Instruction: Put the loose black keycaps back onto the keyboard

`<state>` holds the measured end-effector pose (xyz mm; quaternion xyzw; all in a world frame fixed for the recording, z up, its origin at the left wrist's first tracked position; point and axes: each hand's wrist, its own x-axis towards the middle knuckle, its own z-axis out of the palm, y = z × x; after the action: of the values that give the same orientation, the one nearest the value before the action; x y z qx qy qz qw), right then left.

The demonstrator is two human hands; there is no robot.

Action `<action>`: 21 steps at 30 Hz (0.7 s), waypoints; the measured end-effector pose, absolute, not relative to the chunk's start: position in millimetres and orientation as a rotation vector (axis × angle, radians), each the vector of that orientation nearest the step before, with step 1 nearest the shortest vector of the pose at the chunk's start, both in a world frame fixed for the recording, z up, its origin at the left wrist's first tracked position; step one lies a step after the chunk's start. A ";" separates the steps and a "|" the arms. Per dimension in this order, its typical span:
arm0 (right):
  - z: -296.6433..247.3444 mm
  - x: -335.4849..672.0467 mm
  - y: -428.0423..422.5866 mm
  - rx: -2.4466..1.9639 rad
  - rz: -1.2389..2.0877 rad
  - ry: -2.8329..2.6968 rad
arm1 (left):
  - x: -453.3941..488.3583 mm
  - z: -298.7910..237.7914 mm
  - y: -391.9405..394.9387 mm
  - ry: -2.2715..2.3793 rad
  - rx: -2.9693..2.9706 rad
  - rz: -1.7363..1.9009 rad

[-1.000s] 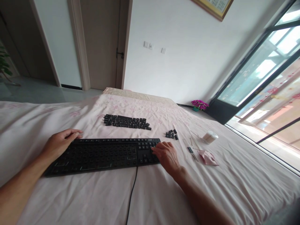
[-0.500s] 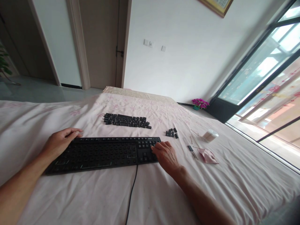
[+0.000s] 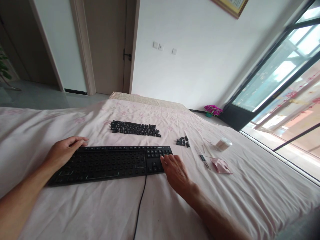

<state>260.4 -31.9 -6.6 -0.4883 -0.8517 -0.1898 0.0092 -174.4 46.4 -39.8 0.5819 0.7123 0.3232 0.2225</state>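
Note:
A black keyboard (image 3: pixel 110 163) with most keycaps off lies on a pale pink bedsheet (image 3: pixel 160 206). My left hand (image 3: pixel 63 151) rests on its far left corner, fingers curled over the edge. My right hand (image 3: pixel 175 168) lies on the right end at the number pad, fingers bent down onto the keys, and what its fingertips hold is hidden. Beyond the keyboard, removed keycaps (image 3: pixel 135 128) sit in neat rows. A smaller cluster of keycaps (image 3: pixel 183 141) lies to the right.
The keyboard's black cable (image 3: pixel 140 203) runs toward me. Right of my hand lie thin tools (image 3: pixel 203 156), a folded pink cloth (image 3: pixel 221 165) and a round white container (image 3: pixel 223 144). A large window is at right, a door at the back.
My right hand slid slightly toward me along the number pad. The left hand and keyboard stayed put.

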 end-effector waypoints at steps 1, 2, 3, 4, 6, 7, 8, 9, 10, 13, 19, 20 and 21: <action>-5.9 260.5 -31.6 -1.532 -0.570 -2.653 | -174.4 -39.7 46.2 1.965 1.603 0.892; -4.6 261.5 -30.7 -1.537 -0.531 -2.640 | -174.3 -39.6 46.0 1.963 1.599 0.893; -2.8 263.8 -29.0 -1.539 -0.474 -2.622 | -174.2 -39.4 45.8 1.963 1.596 0.895; -0.5 267.4 -26.4 -1.543 -0.403 -2.591 | -174.0 -39.2 45.6 1.963 1.597 0.896; 4.6 278.1 -19.0 -1.566 -0.263 -2.475 | -173.5 -39.0 45.4 1.962 1.607 0.901; 7.1 284.9 -14.3 -1.586 -0.217 -2.386 | -173.4 -39.0 45.5 1.961 1.612 0.902; 9.1 292.2 -9.1 -1.602 -0.196 -2.293 | -173.5 -39.2 45.6 1.959 1.617 0.901; 10.8 299.8 -3.5 -1.613 -0.194 -2.208 | -173.7 -39.6 45.7 1.959 1.619 0.899; 11.9 307.7 2.4 -1.623 -0.200 -2.142 | -174.1 -40.1 46.0 1.960 1.619 0.897; 13.8 332.6 22.7 -1.686 -0.241 -2.018 | -175.4 -41.8 46.7 1.963 1.618 0.894; 21.8 393.4 76.9 -1.961 -0.230 -1.809 | -174.0 -42.5 46.7 1.993 1.543 0.882; 23.3 402.9 85.7 -2.028 -0.225 -1.774 | -173.3 -42.8 46.6 1.992 1.531 0.877; 24.5 411.1 93.6 -2.090 -0.218 -1.767 | -172.7 -43.5 46.6 2.005 1.528 0.875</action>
<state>411.1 93.6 24.5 -0.7465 -0.6309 -0.0778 0.1969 -172.7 46.6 -43.5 0.5567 0.7304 0.3190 0.2344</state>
